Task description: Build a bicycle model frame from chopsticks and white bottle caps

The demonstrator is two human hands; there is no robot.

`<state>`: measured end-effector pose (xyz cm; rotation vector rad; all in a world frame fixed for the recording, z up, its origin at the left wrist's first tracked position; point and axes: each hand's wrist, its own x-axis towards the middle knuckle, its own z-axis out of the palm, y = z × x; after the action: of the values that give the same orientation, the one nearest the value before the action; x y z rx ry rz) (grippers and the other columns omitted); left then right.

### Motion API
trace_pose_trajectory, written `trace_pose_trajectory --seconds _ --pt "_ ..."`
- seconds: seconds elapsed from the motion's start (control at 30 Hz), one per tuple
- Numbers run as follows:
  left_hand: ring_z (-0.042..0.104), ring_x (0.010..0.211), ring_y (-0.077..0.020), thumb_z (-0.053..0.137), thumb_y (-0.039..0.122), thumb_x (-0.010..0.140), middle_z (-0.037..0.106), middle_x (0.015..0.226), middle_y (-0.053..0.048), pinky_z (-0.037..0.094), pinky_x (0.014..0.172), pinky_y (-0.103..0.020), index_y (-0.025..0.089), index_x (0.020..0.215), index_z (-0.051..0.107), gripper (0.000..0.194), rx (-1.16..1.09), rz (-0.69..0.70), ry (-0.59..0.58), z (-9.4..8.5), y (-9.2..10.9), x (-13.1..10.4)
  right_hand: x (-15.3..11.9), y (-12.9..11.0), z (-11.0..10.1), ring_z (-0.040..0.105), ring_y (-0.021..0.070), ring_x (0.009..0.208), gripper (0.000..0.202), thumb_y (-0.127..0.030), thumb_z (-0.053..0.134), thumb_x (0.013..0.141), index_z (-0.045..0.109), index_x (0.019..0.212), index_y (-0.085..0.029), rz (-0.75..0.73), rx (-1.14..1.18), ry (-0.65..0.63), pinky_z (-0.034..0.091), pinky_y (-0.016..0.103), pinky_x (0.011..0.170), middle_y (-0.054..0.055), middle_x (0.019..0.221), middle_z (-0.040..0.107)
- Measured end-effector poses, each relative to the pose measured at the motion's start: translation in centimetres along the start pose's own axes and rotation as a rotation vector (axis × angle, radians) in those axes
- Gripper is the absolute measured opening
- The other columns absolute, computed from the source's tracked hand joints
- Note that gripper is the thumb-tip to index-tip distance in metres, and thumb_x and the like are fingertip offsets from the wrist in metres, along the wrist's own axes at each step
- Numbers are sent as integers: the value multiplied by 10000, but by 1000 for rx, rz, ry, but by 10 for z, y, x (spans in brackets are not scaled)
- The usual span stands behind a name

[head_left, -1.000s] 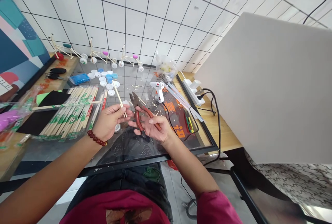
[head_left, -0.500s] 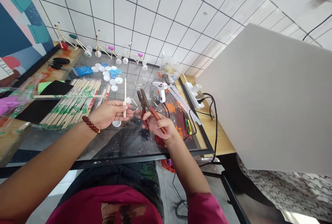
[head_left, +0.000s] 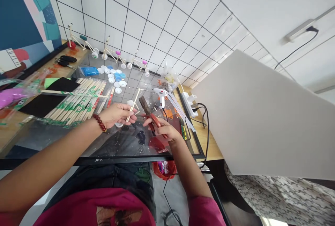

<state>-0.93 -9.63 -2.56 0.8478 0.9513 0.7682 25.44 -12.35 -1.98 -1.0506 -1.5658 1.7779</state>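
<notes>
My left hand pinches a pair of thin wooden chopsticks that slant up and away, with a short stick piece also near the fingertips. Just to the right, my right hand is wrapped round the red handles of a pair of pliers. Their dark jaws point up and to the left and look closed, apart from the chopsticks. Behind my left fingers a white bottle cap lies partly hidden on the glass table.
Wrapped chopsticks lie at left. Bottle caps, a blue packet and small stick tricycles stand farther back. A glue gun, glue sticks, a cutter and a power strip are at right.
The chopsticks in my left hand have tilted from upright to leaning right. The pliers' handles have come closer together, and the whole view has turned to the right.
</notes>
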Motion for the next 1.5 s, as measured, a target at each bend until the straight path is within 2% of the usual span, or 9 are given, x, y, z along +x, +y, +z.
trace_pose_trajectory --seconds 0.23,0.4,0.53,0.7,0.87,1.03,1.13,1.3,1.5 --pt "772 672 -226 995 291 603 783 720 -120 607 597 -275 149 775 765 321 74 -44 -72 6 -4 -2 -9 -16 0 396 324 1482 539 -242 693 571 848 1087 -249 89 -218 -127 447 396 1082 46 1490 585" --pt "731 592 -207 989 329 597 772 682 -129 573 559 -272 142 745 772 323 108 -43 -146 6 -4 -5 -12 -20 0 249 326 1608 536 -237 689 604 843 1117 -269 64 -274 -193 214 477 1310 35 1570 533" --pt "705 554 -195 986 348 575 768 664 -125 546 532 -267 146 700 771 320 115 -33 -184 7 -3 -6 -14 -25 -1 170 314 1653 564 -230 702 596 840 1140 -282 65 -340 -237 56 462 1343 7 1649 451" --pt "708 565 -215 976 337 559 759 649 -137 529 517 -276 141 672 764 310 139 -28 -177 7 -5 -4 -11 -33 2 235 329 1627 511 -233 709 606 833 1100 -261 78 -418 -276 117 468 1332 41 1543 547" --pt "682 541 -193 946 347 620 756 646 -141 501 504 -263 140 642 753 284 173 0 -209 7 -4 -6 -9 -41 6 567 309 1292 359 -207 643 608 778 940 -211 85 -534 -286 355 465 1182 62 1233 658" --pt "675 537 -177 967 374 629 746 624 -117 490 503 -246 143 633 748 319 142 58 -163 10 -2 -9 -9 -47 7 608 244 1078 278 -205 659 547 552 804 -224 96 -552 79 453 356 924 46 1155 649" --pt "670 535 -170 985 379 610 745 617 -106 489 510 -245 144 662 762 327 85 103 -156 12 -2 -9 -9 -53 7 585 200 899 302 -234 666 576 478 811 -248 147 -629 212 432 307 785 -4 944 615" --pt "669 536 -166 983 378 617 742 617 -98 482 513 -243 147 643 752 328 79 115 -143 13 -4 -7 -9 -60 15 415 149 696 201 -240 591 654 404 725 -255 114 -883 119 361 295 701 -67 693 392" --pt "644 537 -149 925 328 715 733 614 -98 489 524 -243 151 576 726 300 86 135 -95 14 0 -9 -1 -66 24 537 235 992 93 -206 566 661 554 752 -217 8 -873 -53 438 404 964 29 994 536"
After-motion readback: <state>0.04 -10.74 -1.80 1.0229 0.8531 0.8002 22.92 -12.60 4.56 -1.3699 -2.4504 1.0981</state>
